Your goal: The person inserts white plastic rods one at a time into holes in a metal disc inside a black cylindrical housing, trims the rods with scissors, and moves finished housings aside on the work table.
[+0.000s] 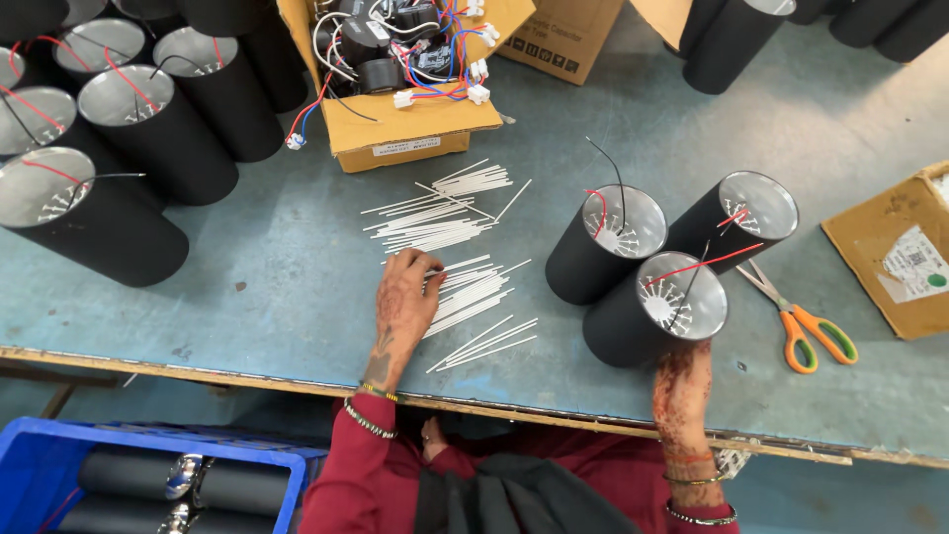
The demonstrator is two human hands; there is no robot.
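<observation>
White thin tubes (pixel 465 287) lie scattered in loose bundles on the blue-grey worktop (pixel 297 247). The left hand (pixel 403 297) rests on them, its fingers (pixel 423 269) curled down and pinching at a few tube ends. The right hand (pixel 680 391) grips the base of a black cylinder (pixel 647 321) tipped on its side, fingers wrapped around it. Two more black cylinders (pixel 598 247) stand just behind; orange-handled scissors (pixel 803 326) lie beside them.
</observation>
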